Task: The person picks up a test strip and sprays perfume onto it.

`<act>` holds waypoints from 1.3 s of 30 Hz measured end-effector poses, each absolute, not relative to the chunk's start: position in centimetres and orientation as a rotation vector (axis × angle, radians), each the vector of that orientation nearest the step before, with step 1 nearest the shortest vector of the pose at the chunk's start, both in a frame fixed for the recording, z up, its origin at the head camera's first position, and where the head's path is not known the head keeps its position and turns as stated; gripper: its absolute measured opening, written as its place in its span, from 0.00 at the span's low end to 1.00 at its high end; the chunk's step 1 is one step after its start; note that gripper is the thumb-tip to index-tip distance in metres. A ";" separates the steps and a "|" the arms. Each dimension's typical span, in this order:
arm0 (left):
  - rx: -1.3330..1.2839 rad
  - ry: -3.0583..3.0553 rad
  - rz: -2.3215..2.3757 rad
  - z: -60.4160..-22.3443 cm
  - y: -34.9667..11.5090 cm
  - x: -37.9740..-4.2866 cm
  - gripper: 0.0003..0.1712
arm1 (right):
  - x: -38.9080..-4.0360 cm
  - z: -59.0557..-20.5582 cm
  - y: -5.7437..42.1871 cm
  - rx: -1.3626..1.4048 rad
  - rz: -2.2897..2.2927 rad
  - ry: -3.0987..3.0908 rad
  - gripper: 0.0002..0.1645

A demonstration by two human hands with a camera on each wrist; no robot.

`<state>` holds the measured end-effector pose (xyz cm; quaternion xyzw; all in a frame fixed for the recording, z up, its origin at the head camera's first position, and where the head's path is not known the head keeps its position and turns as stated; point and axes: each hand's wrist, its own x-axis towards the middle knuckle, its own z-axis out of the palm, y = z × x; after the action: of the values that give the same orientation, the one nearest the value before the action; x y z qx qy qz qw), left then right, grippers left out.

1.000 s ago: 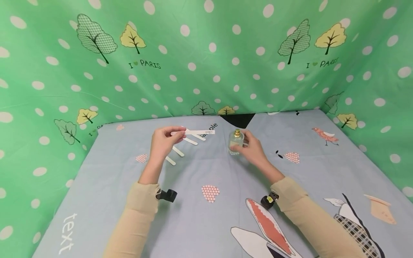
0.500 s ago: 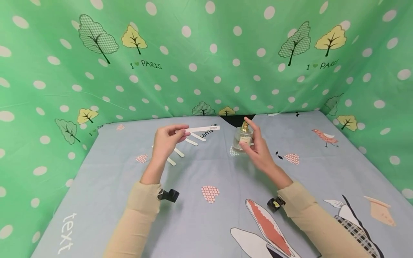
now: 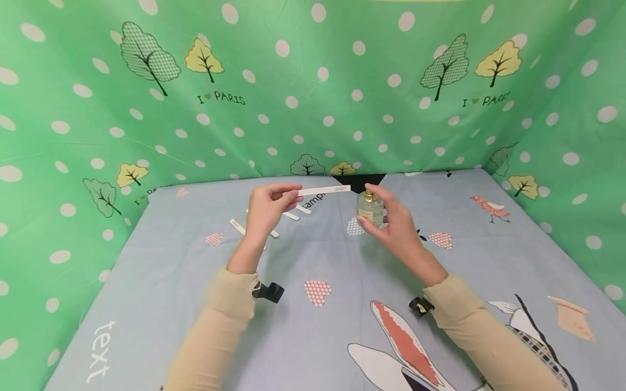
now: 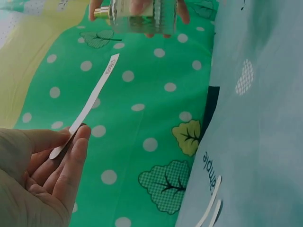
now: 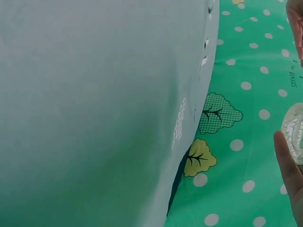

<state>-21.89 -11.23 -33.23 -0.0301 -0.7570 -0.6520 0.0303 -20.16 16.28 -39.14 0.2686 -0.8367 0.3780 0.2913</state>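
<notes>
In the head view my left hand (image 3: pixel 268 210) pinches a white perfume test strip (image 3: pixel 326 190) by one end, between thumb and fingers. The strip's free, printed end points right, a short way from the bottle. My right hand (image 3: pixel 398 224) grips a clear glass perfume bottle (image 3: pixel 371 212) above the table, forefinger on the gold sprayer (image 3: pixel 369 196), thumb low on the glass. In the left wrist view, the strip (image 4: pixel 93 103) slants up toward the bottle (image 4: pixel 158 22), whose sprayer faces left. Only the bottle's base (image 5: pixel 294 133) and part of the hand show in the right wrist view.
Several more white strips (image 3: pixel 238 226) lie on the table under and behind my left hand, partly covered by it. A grey-blue printed cloth (image 3: pixel 161 260) covers the table. Green dotted curtains (image 3: pixel 274 125) stand at the back and sides.
Both hands have risen and closed in on each other. My right forefinger has moved from the bottle's side onto its sprayer. The strip has shifted right and up toward the bottle.
</notes>
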 end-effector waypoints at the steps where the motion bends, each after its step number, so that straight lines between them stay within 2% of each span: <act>1: -0.095 -2.329 -2.010 -33.2 -11.0 -21.9 0.14 | -20.2 -39.1 16.3 0.714 0.980 -2.233 0.43; 17: -0.090 -2.294 -2.040 -33.6 -8.5 -22.1 0.13 | -20.6 -38.9 16.4 0.669 0.682 -2.284 0.42; 39: -0.106 -2.270 -2.044 -33.4 -8.6 -22.0 0.13 | -20.4 -38.5 17.0 0.591 0.683 -2.273 0.42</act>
<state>-21.98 -8.60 -33.42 -0.0347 -0.7420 -0.6681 0.0422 -20.42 17.05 -38.48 0.2273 -0.8736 0.2624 0.3411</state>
